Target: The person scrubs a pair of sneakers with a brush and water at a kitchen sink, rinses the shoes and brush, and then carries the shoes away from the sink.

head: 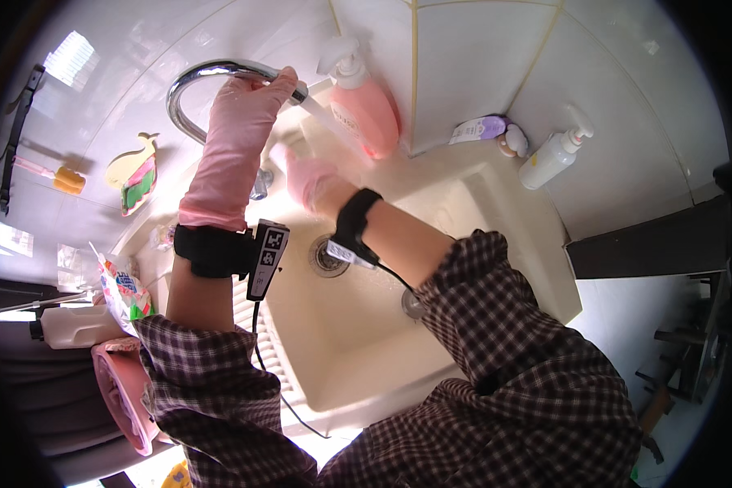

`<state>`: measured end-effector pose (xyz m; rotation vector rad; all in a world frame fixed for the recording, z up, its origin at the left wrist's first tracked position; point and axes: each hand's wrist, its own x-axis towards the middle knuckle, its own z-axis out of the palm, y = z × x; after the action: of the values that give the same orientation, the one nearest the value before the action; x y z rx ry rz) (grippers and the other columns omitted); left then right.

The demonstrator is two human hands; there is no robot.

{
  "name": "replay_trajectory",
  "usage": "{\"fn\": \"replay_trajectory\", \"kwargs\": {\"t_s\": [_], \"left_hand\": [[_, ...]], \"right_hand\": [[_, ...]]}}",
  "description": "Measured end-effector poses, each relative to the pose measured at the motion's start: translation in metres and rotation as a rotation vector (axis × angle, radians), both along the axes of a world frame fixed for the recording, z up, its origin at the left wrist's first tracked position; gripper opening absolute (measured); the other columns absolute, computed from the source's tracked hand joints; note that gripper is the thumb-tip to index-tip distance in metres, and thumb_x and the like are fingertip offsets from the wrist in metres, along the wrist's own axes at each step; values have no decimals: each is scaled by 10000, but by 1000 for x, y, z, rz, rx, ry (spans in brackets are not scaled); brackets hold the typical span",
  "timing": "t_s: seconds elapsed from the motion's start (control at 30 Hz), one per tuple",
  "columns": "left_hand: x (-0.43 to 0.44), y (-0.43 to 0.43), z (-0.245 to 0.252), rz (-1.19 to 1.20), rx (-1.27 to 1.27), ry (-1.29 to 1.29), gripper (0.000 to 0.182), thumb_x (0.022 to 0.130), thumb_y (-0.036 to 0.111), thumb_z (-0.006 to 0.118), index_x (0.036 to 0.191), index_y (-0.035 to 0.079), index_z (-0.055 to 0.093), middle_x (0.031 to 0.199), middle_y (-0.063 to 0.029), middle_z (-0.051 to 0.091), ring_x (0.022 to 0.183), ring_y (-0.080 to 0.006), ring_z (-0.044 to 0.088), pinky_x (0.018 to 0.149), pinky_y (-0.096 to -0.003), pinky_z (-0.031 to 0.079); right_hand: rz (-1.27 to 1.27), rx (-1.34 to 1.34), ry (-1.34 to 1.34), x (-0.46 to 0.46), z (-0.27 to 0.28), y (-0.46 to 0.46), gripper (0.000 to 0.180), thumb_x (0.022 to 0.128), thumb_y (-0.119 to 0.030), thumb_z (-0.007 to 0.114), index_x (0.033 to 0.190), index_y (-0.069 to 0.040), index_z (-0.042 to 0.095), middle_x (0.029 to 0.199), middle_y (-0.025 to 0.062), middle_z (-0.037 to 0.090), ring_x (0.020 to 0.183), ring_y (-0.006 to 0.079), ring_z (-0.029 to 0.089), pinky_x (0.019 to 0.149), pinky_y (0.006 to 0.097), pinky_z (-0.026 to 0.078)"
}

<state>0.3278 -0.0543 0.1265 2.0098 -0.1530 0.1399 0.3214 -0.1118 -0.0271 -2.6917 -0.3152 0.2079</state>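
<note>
My left hand (253,91), in a long pink rubber glove, grips the chrome gooseneck faucet (186,91) close to its spout end. A pale streak like running water slants from the spout down to the right. Below it my right hand (308,177), also in a pink glove, is at the back of the cream sink basin (341,360). Its fingertips are blurred and washed out by light, so I cannot tell whether they hold anything. A metal faucet handle (261,184) is between my hands. The basin has a strainer drain (328,256), partly covered by my right wristband.
A pink pump bottle (366,113) stands behind the right hand. Along the right ledge are a purple-and-white tube (479,129) and a white pump bottle (549,158). A whale-shaped sponge (135,171) hangs on the left wall. A pink bucket (119,390) and plastic jug (79,326) are at left.
</note>
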Motion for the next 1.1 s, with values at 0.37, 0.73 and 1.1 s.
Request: {"fn": "replay_trajectory", "kwargs": {"t_s": [0.37,0.73,1.1], "left_hand": [[-36,6,15,-129,-32,43,282,809,276,678,882,4,655,794,11,614,725,-65,482,653,-213,378],[-139,126,15,21,22,92,295,889,188,591,1109,-5,553,985,-121,648,922,-151,593,861,-258,438],[-145,158,22,104,175,98,209,908,46,453,1077,-20,558,1022,-120,647,941,-142,578,860,-251,421]], "right_hand": [[364,320,210,-84,25,-65,393,882,-140,361,1269,-109,421,990,209,618,916,363,603,785,423,452],[126,316,103,-92,37,-132,397,900,-217,411,1284,-124,454,895,206,621,735,339,604,672,392,478],[69,217,204,-68,25,-18,473,860,-116,382,1324,-26,382,881,231,625,790,369,601,738,420,465]]}}
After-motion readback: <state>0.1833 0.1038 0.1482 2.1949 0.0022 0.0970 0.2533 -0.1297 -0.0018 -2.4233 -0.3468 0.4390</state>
